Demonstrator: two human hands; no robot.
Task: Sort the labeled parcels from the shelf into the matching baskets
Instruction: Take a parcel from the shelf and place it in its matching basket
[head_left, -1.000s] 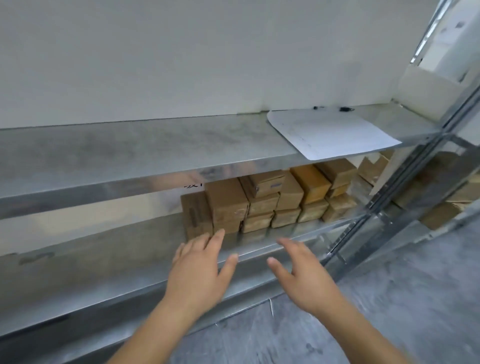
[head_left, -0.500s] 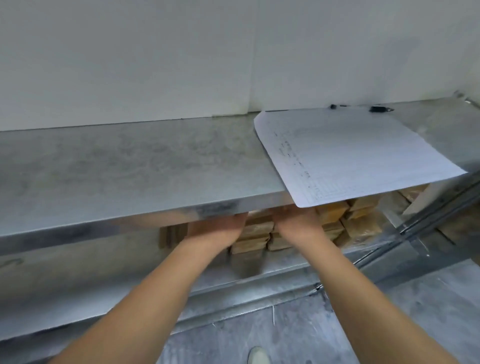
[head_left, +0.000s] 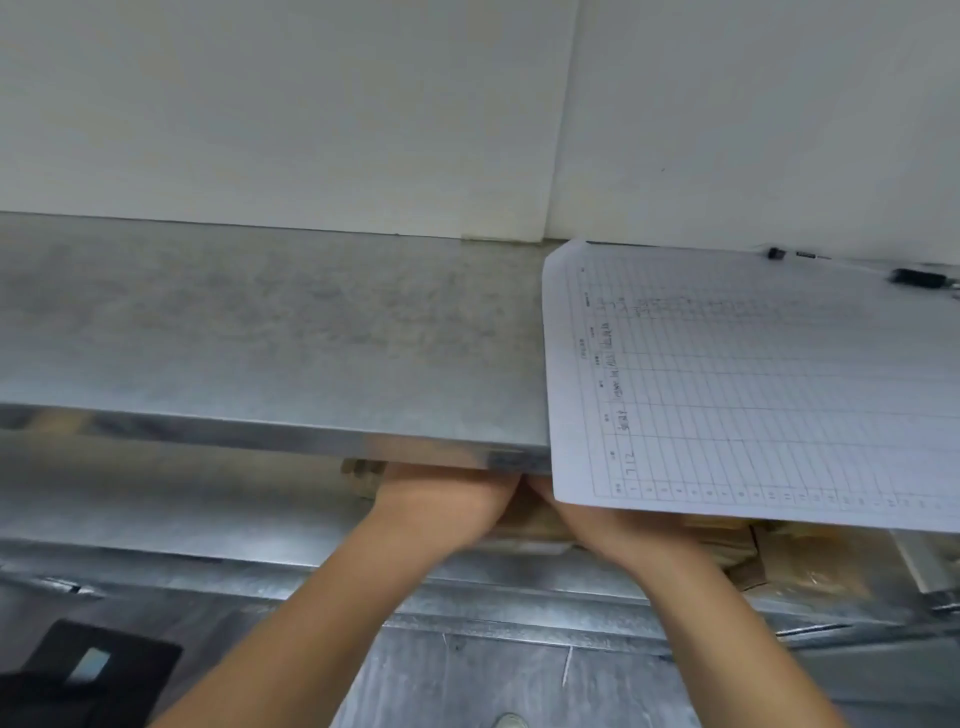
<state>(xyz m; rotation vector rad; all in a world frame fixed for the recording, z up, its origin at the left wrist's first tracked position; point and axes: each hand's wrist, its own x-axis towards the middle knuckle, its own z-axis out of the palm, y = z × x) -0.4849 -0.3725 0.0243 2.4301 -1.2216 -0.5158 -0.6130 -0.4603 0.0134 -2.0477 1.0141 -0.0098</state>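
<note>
Head view shows both your wrists reaching in under the upper shelf (head_left: 291, 364), and its front edge hides your fingers. Your left hand (head_left: 441, 491) and right hand (head_left: 587, 512) are visible only at the backs and wrists, close together, so you cannot tell from here whether either one has closed on a parcel or is only resting against the stack.

The parcels (head_left: 727, 545) sit on the lower shelf (head_left: 182, 525), brown cardboard showing between your wrists and off to your right, mostly covered by the upper shelf and by the sheet (head_left: 753, 395). That gridded sheet lies on the upper shelf with its near corner hanging over the front edge, directly above your right wrist. Two pens (head_left: 917, 277) lie at the back, near the wall. No basket is in view; a dark object (head_left: 88, 670) of unclear kind sits low on your left, on the floor (head_left: 519, 680).

Risks from here, as I judge them: you are working blind, so you may take a parcel without reading its label, or pull one from the middle and topple its neighbours. Lifting your right arm as you withdraw could catch the overhanging sheet and drag it off. Knuckles may also scrape the metal edge if you raise a parcel too early.
</note>
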